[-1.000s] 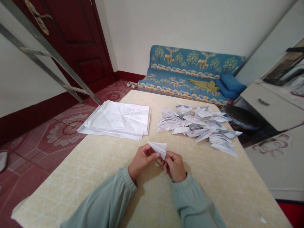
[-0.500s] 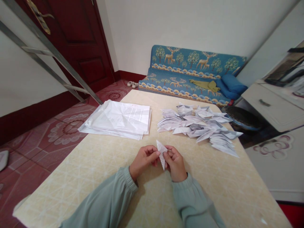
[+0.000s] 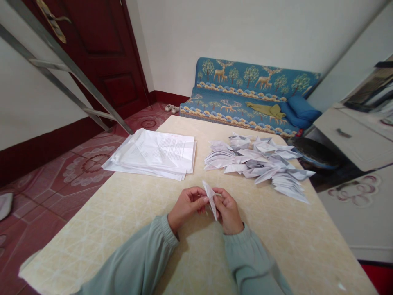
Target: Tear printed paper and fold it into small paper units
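Note:
A small folded paper piece point(image 3: 210, 199), white with printed lines and pointed at both ends, is held upright just above the table. My left hand point(image 3: 189, 206) pinches it from the left with the thumb in front. From the right, my right hand point(image 3: 226, 209) grips it, thumb pressed against its face. The fingers behind the paper are partly hidden. Beyond my hands to the left lies a stack of printed paper sheets point(image 3: 159, 153) with crease marks. To the right is a pile of folded paper pieces point(image 3: 254, 157), some nested into rows.
The table has a pale yellow patterned cover point(image 3: 129, 229). Behind it stands a blue sofa point(image 3: 227, 96) with deer patterns. A metal ladder point(image 3: 73, 76) leans at the left before a dark red door point(image 3: 104, 45). At the right are a black pan point(image 3: 313, 151) and a white cabinet point(image 3: 346, 135).
The folded paper has turned between my fingers and now shows a narrower side. Both hands stay in nearly the same place. The view has shifted very slightly.

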Tool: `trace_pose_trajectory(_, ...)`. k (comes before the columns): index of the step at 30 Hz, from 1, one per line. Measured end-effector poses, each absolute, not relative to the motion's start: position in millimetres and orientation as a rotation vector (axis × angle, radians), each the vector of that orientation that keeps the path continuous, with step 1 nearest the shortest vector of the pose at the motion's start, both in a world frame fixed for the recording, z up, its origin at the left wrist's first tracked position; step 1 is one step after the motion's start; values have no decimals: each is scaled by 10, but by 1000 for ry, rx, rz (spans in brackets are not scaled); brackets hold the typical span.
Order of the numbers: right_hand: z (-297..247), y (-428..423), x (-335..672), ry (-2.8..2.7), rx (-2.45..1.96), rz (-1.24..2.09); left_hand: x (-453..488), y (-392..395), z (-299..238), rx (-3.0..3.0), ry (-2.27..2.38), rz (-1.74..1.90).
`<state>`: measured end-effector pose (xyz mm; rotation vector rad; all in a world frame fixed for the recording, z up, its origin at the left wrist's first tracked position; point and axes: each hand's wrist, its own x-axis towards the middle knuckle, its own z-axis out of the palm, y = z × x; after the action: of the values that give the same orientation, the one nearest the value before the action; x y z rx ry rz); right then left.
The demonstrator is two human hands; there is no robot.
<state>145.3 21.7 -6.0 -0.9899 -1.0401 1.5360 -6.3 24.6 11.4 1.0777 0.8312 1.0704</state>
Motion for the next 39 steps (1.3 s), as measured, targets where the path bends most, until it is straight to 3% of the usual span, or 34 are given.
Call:
trace_pose_trajectory(18,82,110,1332,-1264,-1146,1168,-17,242,77,1104,941,1180)
trace_pose_trajectory(27,91,28,1280,-1822,-1193,693,-40,118,118,1704,1337,1277)
trace_pose_trajectory(34,46,80,1408,-1862,-1210,432,-52,115,177,1851,1425,1363)
trace_pose_trajectory(39,107,87,1439,-1763,-1204,420,-67,151,216,1794,1341,1464)
